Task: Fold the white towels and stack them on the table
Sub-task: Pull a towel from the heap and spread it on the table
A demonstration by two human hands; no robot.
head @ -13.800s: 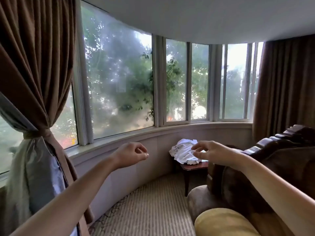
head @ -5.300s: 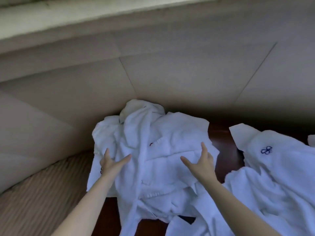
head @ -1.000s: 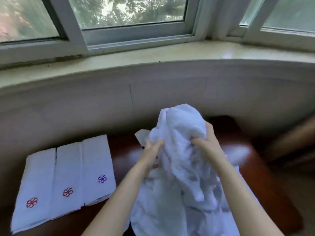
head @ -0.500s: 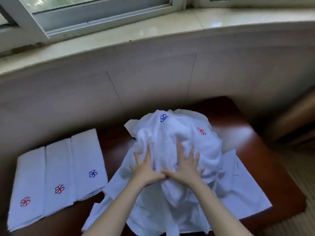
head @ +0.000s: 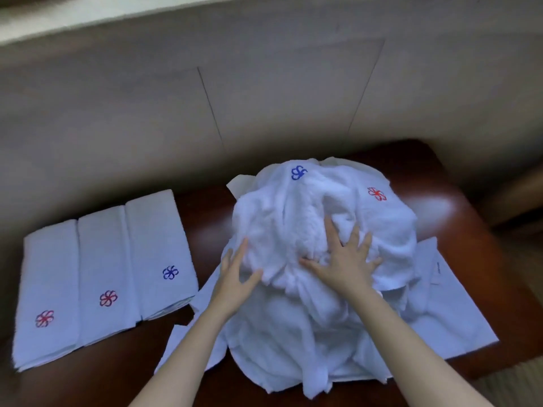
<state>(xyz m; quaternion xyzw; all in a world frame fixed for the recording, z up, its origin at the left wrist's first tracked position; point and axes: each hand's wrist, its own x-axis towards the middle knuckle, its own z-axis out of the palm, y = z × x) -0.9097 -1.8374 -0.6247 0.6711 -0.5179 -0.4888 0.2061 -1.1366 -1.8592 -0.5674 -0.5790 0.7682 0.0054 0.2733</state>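
A crumpled heap of white towels [head: 323,207] with blue and red flower marks lies on the dark wooden table [head: 464,218]. My left hand [head: 235,277] touches the heap's left side with straight fingers. My right hand [head: 343,259] lies flat on top of the heap, fingers spread. To the left, three folded white towels [head: 102,277] lie side by side, two with red flowers and one with a blue flower. A flat towel [head: 452,312] sticks out from under the heap at the right.
A beige wall [head: 264,98] runs close behind the table, with a pale window sill [head: 88,16] above it. Striped carpet [head: 523,380] shows past the table's right front edge. Something brown and blurred [head: 517,195] stands at the far right.
A second ago both hands held a bunched towel up; now the heap lies on the table. Since half a second ago my left hand slid to the heap's left side and the view tilted down.
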